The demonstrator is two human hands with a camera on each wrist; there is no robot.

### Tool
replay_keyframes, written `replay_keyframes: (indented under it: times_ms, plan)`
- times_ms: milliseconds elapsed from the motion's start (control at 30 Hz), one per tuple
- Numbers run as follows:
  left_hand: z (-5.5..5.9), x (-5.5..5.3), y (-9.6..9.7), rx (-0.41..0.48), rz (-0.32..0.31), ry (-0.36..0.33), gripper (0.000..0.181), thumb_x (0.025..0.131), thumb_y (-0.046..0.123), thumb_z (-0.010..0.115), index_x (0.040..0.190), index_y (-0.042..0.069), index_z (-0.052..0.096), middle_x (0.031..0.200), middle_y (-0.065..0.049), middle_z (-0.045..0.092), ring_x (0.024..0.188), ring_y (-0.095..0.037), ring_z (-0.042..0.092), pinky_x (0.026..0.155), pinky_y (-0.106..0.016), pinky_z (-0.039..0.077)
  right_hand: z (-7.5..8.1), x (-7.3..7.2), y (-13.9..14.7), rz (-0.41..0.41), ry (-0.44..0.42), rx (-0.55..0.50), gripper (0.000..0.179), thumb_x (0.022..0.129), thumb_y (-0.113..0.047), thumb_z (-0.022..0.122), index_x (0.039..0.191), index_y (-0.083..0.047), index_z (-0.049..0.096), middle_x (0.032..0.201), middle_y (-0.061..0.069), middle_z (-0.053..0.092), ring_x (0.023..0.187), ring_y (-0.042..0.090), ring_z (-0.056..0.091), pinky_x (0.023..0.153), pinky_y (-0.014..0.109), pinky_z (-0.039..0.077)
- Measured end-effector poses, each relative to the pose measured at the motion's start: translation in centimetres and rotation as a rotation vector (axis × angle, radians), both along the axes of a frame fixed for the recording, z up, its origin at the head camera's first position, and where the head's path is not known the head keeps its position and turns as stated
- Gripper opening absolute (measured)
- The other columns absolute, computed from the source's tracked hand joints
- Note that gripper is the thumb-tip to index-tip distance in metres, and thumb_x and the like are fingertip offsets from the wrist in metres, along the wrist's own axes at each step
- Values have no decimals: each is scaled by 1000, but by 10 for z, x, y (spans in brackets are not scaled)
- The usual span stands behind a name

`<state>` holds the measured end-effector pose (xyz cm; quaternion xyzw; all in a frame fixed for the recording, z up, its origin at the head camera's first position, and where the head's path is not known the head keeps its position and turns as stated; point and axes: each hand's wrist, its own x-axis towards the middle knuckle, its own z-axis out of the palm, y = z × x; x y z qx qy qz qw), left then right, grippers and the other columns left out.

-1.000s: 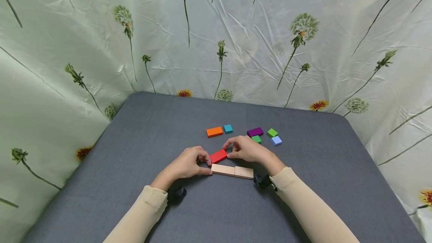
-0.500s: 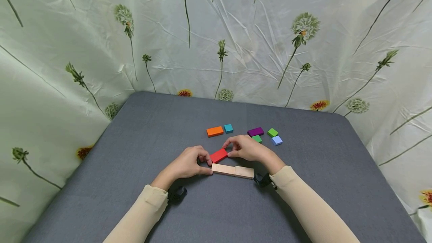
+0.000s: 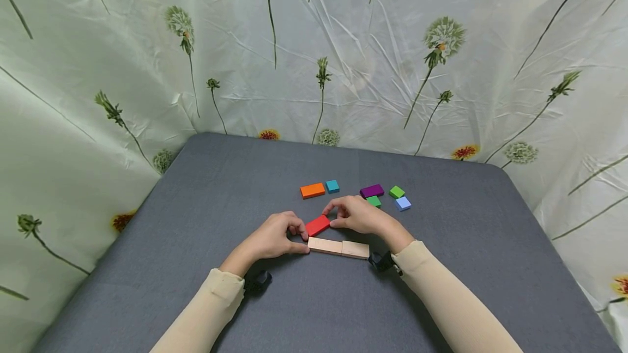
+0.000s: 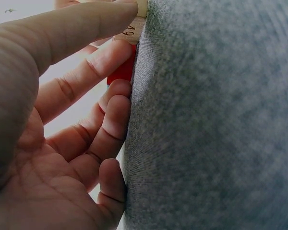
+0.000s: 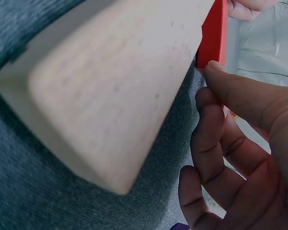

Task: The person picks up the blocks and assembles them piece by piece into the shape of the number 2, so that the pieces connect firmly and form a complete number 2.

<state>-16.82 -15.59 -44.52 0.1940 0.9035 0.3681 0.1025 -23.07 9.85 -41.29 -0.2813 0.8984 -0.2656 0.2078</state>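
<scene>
Left grip (image 3: 277, 237) touching wooden block (image 3: 325, 245), sideways digits (image 4: 129, 30)

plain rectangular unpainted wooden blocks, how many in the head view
2 visible: one wooden block at the left hand, the other wooden block adjoining that block's right end. More could be hidden.

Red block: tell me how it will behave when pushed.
The red block looks rigid, given its straight edges, so it should probably keep its shape. With flat faces and a low profile, it will likely slide rather than roll or tip. The fabric-textured tabletop may add some drag.
</scene>
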Motion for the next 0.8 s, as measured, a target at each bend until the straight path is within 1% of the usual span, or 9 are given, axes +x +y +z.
replay_keyframes:
  times_ms: [433,800]
  plan:
    - [2,0,1,0,6,-9,22,82,24,96,87,24,75,96,6,65,89,-12,56,82,-32,46,0,-2,0,23,21,-12,27,101,-16,76,128,-14,75,79,-3,63,68,8,50,64,24,41]
    - [0,0,1,0,6,-18,22,82,23,96,87,24,75,97,6,65,90,-12,56,82,-32,46,-1,-1,1,13,5,-12,28,101,-17,76,129,-15,74,79,-3,63,67,9,50,64,24,40]
